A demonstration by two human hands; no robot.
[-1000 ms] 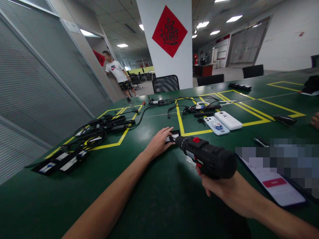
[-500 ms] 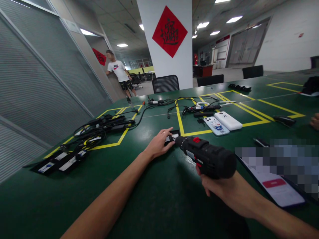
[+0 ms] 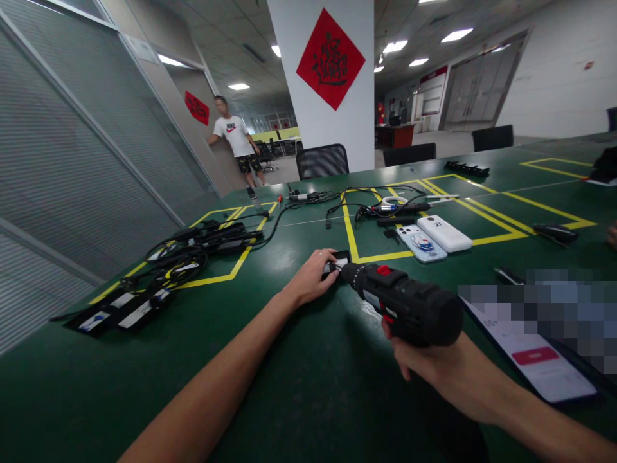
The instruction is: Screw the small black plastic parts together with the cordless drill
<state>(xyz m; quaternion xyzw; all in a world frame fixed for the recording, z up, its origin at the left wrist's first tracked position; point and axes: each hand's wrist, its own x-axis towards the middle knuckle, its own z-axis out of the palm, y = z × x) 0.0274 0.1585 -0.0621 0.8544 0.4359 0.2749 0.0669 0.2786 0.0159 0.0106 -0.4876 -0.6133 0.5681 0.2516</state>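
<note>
My right hand [image 3: 427, 360] grips a black cordless drill [image 3: 409, 302] by its handle. The drill lies level, with its chuck pointing left and away from me toward my left hand [image 3: 315, 273]. That hand rests on the green table with its fingers closed around a small black tray-like piece [image 3: 342, 256] with a pale inside. The drill's tip reaches the piece beside my thumb; whether it touches a screw is too small to tell. My fingers hide the left part of the piece.
Tangled black cables [image 3: 212, 241] and black pieces with white labels [image 3: 130, 308] lie left. Beyond the drill are a patterned phone [image 3: 421, 244] and a white power bank [image 3: 446, 233]. A lit tablet-like screen [image 3: 544, 360] lies right. A person [image 3: 236, 138] stands far back.
The fingers of my left hand have curled in closer around the black piece. The drill stays at the piece, and the whole view has shifted slightly.
</note>
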